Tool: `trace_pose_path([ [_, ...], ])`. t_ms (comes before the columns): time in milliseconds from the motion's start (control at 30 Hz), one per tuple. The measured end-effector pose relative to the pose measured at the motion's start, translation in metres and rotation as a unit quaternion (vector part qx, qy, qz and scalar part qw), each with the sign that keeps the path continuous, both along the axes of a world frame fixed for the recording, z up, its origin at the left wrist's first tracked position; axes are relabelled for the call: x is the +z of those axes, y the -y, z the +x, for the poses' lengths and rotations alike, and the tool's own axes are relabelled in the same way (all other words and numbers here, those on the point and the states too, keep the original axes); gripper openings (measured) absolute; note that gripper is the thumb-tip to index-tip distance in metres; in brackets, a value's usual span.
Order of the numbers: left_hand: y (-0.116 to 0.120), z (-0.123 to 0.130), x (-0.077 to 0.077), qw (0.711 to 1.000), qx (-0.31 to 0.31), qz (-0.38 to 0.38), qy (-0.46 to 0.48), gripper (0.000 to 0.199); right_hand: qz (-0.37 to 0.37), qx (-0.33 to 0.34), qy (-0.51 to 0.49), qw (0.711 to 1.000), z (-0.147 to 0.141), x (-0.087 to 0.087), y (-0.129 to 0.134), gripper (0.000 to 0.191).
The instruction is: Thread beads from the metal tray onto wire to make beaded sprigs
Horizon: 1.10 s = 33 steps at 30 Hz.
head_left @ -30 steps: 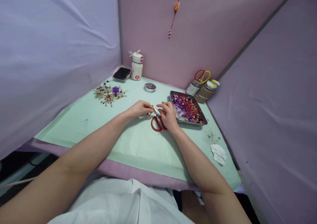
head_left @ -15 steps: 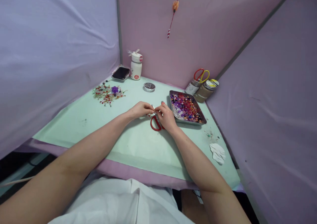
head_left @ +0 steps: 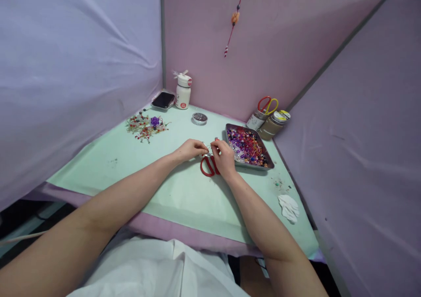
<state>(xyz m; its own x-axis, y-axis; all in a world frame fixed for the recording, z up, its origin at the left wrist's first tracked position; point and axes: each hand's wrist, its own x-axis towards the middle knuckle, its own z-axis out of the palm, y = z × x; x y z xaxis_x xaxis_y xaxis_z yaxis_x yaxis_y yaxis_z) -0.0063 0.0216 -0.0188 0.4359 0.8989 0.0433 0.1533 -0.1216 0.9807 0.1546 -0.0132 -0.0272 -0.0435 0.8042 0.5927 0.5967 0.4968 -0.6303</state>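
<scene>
My left hand is closed in a pinch near the middle of the table, on a thin strand with small pale bits at the fingertips. Facing it, my right hand pinches what looks like the other part of this strand, across a narrow gap. Fine detail is too small to make out. Beneath the hands lies a pair of scissors with red handles, its blades mostly hidden. Beside my right hand stands a metal tray of purple, clear, orange and dark beads with red threads.
On the left lies a pile of beaded pieces. Behind are a phone, a white bottle and a small round container. Jars, one holding scissors, stand behind the tray. A white crumpled cloth lies right. A beaded cord hangs on the partition.
My hands have drawn slightly apart, so a gap with the thin strand shows between the fingertips. The whole view has shifted a little; the scissors and tray stay in place.
</scene>
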Motion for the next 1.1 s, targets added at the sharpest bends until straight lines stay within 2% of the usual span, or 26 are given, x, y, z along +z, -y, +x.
trace_pose_path([
  [100, 0.004, 0.004, 0.002, 1.000, 0.021, -0.013, 0.018, 0.018, -0.039, 0.005, -0.105, 0.994, -0.004, -0.003, -0.002, 0.014],
  [200, 0.006, 0.007, 0.001, 0.998, 0.047, -0.025, 0.027, 0.018, -0.090, 0.016, -0.205, 0.974, -0.006, -0.005, -0.005, 0.017],
  [400, 0.002, 0.009, -0.006, 0.992, 0.072, -0.059, 0.087, 0.026, -0.193, 0.062, -0.311, 0.929, -0.007, -0.006, -0.007, 0.023],
  [500, 0.001, 0.009, -0.008, 0.989, 0.083, -0.060, 0.109, 0.028, -0.220, 0.069, -0.364, 0.902, -0.008, -0.006, -0.008, 0.024],
  [633, 0.001, 0.009, -0.008, 0.988, 0.084, -0.059, 0.114, 0.023, -0.260, 0.066, -0.389, 0.881, -0.007, -0.005, -0.008, 0.025],
  [900, -0.002, 0.008, -0.010, 0.988, 0.083, -0.069, 0.107, 0.020, -0.309, 0.096, -0.401, 0.857, -0.007, -0.001, -0.005, 0.025],
  [1100, -0.003, 0.007, -0.011, 0.991, 0.058, -0.056, 0.109, 0.018, -0.336, 0.121, -0.421, 0.834, -0.004, 0.002, -0.007, 0.024],
])
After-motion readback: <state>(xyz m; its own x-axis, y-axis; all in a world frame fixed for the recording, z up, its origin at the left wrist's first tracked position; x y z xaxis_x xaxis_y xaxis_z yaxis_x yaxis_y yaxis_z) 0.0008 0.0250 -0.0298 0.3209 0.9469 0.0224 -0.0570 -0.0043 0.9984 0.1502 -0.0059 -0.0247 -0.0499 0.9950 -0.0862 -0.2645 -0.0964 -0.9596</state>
